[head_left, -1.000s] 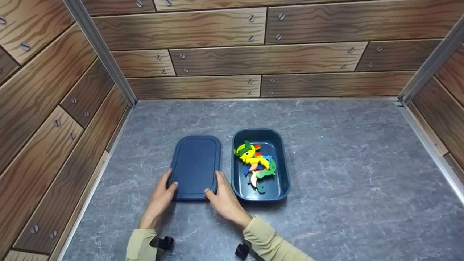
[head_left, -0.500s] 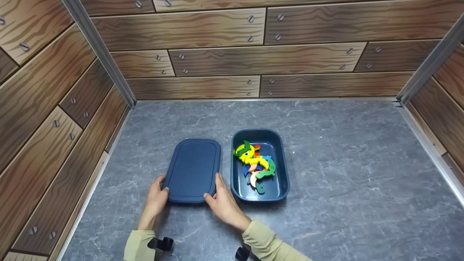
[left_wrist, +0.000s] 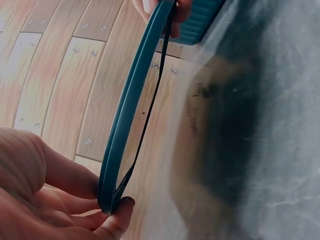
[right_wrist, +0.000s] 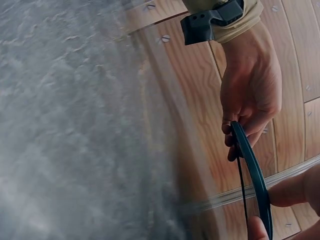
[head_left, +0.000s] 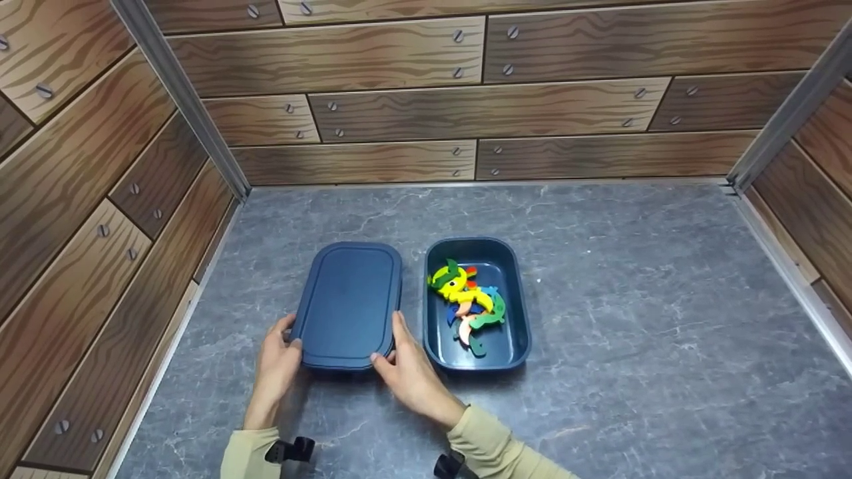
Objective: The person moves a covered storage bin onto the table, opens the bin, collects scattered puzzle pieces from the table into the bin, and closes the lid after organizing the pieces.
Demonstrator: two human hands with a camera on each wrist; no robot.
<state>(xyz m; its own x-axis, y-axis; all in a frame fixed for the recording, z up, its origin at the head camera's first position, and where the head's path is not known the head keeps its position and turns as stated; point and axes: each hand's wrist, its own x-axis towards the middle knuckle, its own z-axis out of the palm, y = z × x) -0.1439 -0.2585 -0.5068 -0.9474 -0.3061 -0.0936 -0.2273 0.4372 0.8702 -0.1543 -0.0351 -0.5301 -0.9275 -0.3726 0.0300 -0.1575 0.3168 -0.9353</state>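
Note:
A dark blue rectangular lid (head_left: 349, 299) with rounded corners is held off the table, its shadow below it in the left wrist view. My left hand (head_left: 274, 366) pinches its near left edge, thumb on one face and fingers on the other, as the left wrist view shows of the hand (left_wrist: 60, 195). On the near right edge, my right hand (head_left: 416, 382) grips the lid between thumb and fingers. Just right of that hand stands a matching blue box (head_left: 523, 319), uncovered. Inside it lie several colourful puzzle-like pieces (head_left: 492, 301) in yellow, green, blue, red and peach.
Grey marbled tabletop (head_left: 639, 306) extends around the lid and box. Wood-patterned panels (head_left: 399, 110) wall in the back and both sides, with metal rails (head_left: 193, 100) at the corners. A black camera (head_left: 291, 450) is strapped at each wrist.
The lid has risen off the table and shifted slightly left, with both hands gripping it. My left hand has moved left. The box and its pieces have stayed put.

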